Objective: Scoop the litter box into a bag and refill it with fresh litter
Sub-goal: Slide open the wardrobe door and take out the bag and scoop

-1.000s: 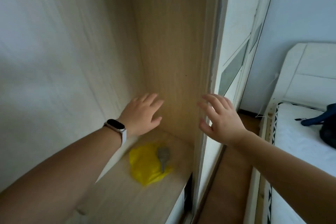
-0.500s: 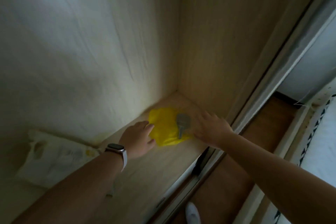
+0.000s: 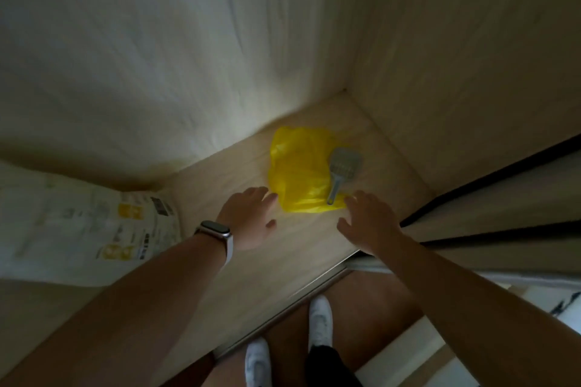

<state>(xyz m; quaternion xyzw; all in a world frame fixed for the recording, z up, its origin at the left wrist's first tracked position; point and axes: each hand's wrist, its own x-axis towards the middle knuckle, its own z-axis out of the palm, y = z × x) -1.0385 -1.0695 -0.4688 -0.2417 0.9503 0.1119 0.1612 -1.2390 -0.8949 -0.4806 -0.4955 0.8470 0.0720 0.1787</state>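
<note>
A crumpled yellow plastic bag (image 3: pixel 298 171) lies flat on the pale wooden floor of a cupboard (image 3: pixel 257 261), near its back right corner. A grey slotted litter scoop (image 3: pixel 341 168) lies on the bag's right part, handle pointing toward me. My left hand (image 3: pixel 251 217), a watch on its wrist, hovers open just left of the bag's near edge, fingertips close to it. My right hand (image 3: pixel 369 220) is open with spread fingers, its fingertips at the bag's near right corner beside the scoop handle. No litter box is in view.
A large white printed sack (image 3: pixel 81 226) leans on the cupboard floor at the left. Cupboard walls rise behind and to the right. A dark sliding-door track (image 3: pixel 471 192) runs along the right. My white shoes (image 3: pixel 319 320) stand on the brown floor below.
Both hands dropped from the cupboard's upper part toward the yellow bag, and my view tilted down. The right hand drew back from the scoop head toward the bag's near corner.
</note>
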